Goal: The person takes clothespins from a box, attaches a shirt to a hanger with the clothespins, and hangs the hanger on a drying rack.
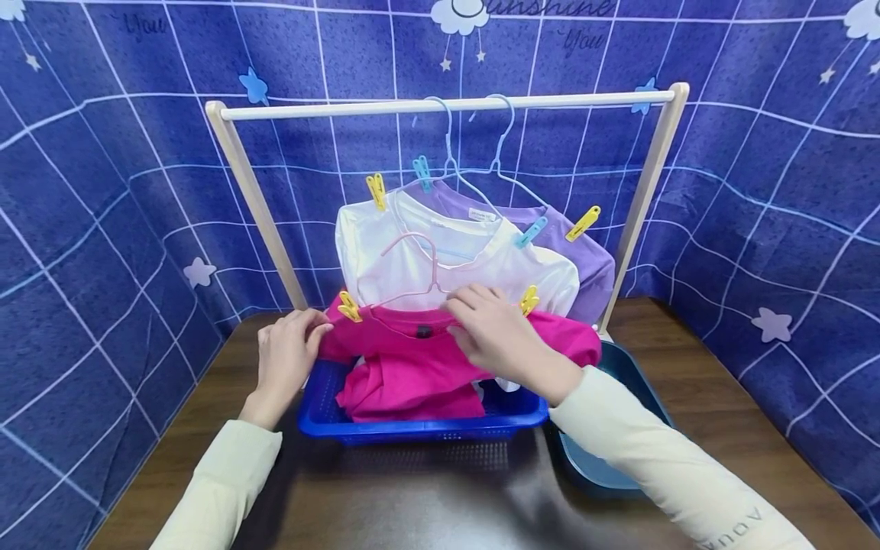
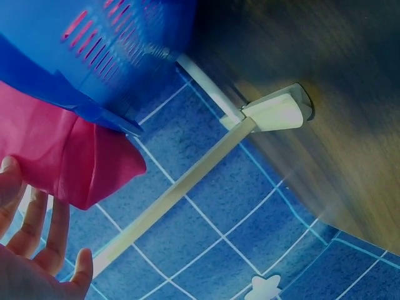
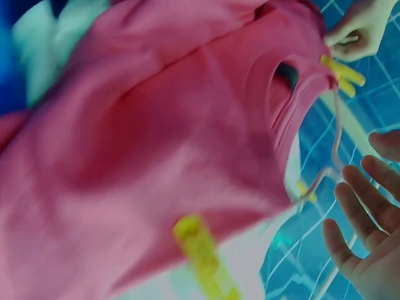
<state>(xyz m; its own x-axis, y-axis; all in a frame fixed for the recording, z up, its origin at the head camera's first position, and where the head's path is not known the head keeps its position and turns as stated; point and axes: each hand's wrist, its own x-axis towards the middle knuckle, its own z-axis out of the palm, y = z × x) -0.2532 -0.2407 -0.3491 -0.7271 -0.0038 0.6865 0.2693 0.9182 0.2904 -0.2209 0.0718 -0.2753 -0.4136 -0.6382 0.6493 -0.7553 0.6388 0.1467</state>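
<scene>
A bright pink shirt (image 1: 426, 359) hangs on a pink hanger (image 1: 435, 267), its lower part bunched in the blue basket (image 1: 323, 424). Two yellow clothespins (image 1: 349, 306) are clipped on at its shoulders. My left hand (image 1: 290, 347) pinches the shirt near the shoulder at the left; in the left wrist view, the thumb lies before the cloth and the fingers behind it. Close to the hanger and collar, my right hand (image 1: 491, 332) has loosely bent, spread fingers; in the right wrist view, the fingers (image 3: 369, 200) are beside the hanger with nothing between them.
Behind, a white shirt (image 1: 364, 252) and a purple shirt (image 1: 594, 267) hang on blue hangers from a wooden rack (image 1: 316, 111), with blue and yellow clothespins. A dark teal tray (image 1: 605, 470) sits right of the basket on the brown table (image 1: 412, 504).
</scene>
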